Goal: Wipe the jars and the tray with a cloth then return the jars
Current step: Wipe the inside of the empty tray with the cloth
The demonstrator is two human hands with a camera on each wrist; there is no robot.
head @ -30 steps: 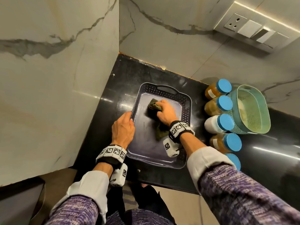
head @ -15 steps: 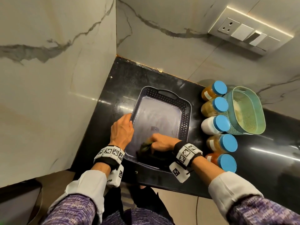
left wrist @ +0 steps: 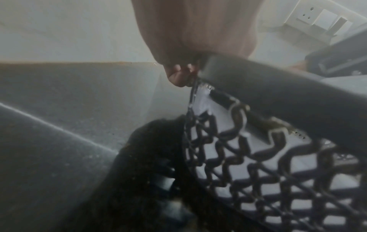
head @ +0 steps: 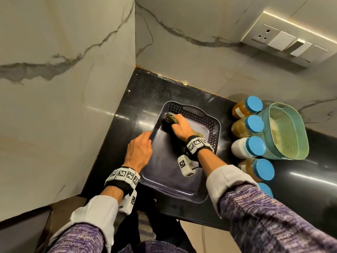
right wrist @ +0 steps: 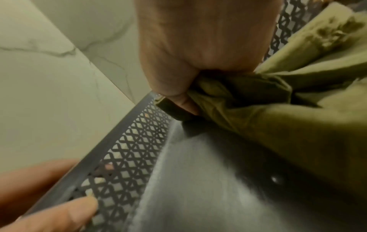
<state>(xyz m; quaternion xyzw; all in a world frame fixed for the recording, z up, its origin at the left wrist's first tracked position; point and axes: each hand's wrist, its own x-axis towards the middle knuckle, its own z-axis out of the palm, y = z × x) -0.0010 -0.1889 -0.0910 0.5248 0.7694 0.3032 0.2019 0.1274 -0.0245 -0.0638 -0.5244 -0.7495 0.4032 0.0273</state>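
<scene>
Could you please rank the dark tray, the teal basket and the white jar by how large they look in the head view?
1. dark tray, plainly the largest.
2. teal basket, clearly smaller than the tray.
3. white jar, smallest, though the basket hides part of it.

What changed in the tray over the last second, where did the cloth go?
The right hand, gripping the green cloth, swept from the far end of the tray to its near edge, then back to the far-left corner. The left hand stayed holding the tray's left rim, and the blue-lidded jars stayed lined up beside the teal basket.
</scene>
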